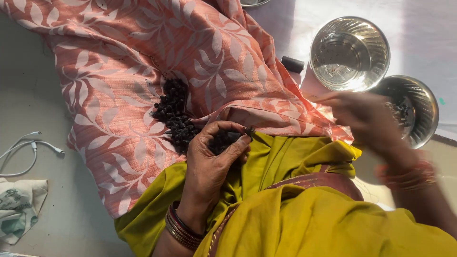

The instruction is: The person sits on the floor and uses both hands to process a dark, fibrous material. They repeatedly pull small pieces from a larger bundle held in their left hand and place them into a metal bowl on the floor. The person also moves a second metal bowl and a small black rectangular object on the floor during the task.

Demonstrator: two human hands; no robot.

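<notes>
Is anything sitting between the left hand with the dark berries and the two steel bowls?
Nothing solid visibly blocks it. Between the left hand, cupping berries, and the bowls lie only folds of patterned pink cloth. The blurred right hand is beside the nearer bowl. A small black object lies off to the side.

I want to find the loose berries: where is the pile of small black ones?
In the head view, the pile of black berries lies left of centre on the pink leaf-patterned cloth, just above the left hand.
</notes>
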